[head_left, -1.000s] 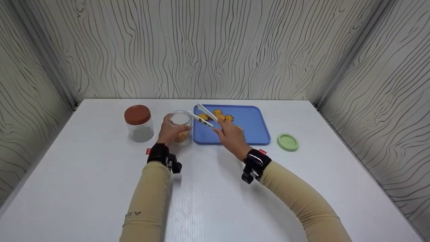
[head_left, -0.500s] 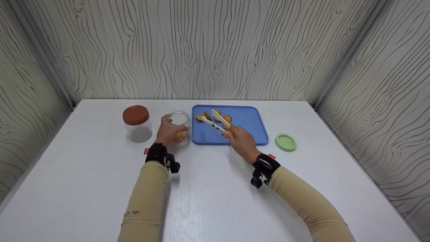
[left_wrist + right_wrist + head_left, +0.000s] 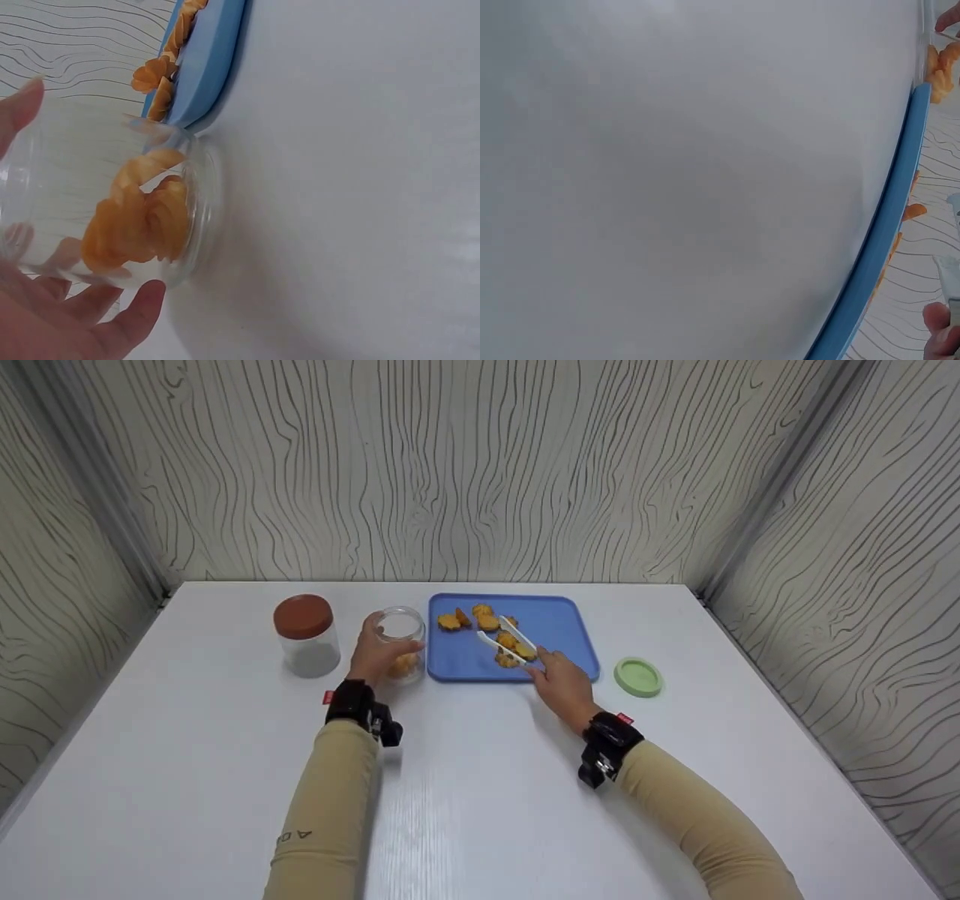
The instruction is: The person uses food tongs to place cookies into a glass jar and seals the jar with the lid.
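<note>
My left hand point(image 3: 377, 651) grips a clear open jar point(image 3: 400, 624) standing beside the tray's left edge. In the left wrist view several orange-brown, ridged cookies point(image 3: 139, 217) lie at the bottom of that jar. My right hand point(image 3: 564, 682) holds white tongs point(image 3: 517, 634) over the blue tray point(image 3: 566, 622), their two arms spread apart. Between and under the tong tips lie cookies point(image 3: 507, 640); whether the tips touch one, I cannot tell. More cookies point(image 3: 450, 622) lie in the tray's back left part. At the right wrist view's edge only the fingertips point(image 3: 939, 337) and part of the tongs show.
A second clear jar point(image 3: 311, 654) with a reddish-brown lid point(image 3: 304, 616) stands left of my left hand. A round green lid point(image 3: 638, 676) lies right of the tray. Patterned wall panels point(image 3: 420, 472) rise behind the white table point(image 3: 465, 795) and at both sides.
My right hand has moved right and toward me with the tongs, from beside the open jar to over the cookies in the tray's middle. The left hand stays on the jar.
</note>
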`<action>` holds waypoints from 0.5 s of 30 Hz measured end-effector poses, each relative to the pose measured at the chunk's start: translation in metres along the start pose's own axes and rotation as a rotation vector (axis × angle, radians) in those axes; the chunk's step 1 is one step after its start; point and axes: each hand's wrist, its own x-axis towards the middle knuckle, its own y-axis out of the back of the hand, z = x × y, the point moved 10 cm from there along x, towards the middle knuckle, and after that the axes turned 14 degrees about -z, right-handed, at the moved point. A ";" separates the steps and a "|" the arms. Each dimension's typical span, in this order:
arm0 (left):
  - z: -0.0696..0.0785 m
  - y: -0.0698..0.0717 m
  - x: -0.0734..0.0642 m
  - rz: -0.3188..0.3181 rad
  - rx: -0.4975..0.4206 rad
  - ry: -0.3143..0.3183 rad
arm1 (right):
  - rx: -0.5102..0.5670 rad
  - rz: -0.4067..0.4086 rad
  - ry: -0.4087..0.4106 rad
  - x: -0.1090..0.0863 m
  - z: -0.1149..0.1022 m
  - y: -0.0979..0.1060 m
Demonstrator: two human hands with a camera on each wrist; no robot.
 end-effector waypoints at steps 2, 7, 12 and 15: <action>0.002 -0.001 -0.002 -0.002 0.001 -0.006 | -0.012 -0.005 -0.019 -0.001 0.006 0.000; 0.006 -0.002 -0.006 -0.004 -0.002 -0.009 | -0.002 -0.004 -0.034 -0.006 0.016 0.001; 0.005 -0.002 -0.005 -0.006 -0.012 -0.014 | -0.010 0.012 -0.035 -0.008 0.022 0.002; 0.003 -0.002 -0.003 -0.008 -0.021 -0.015 | -0.012 0.006 -0.053 -0.009 0.027 0.002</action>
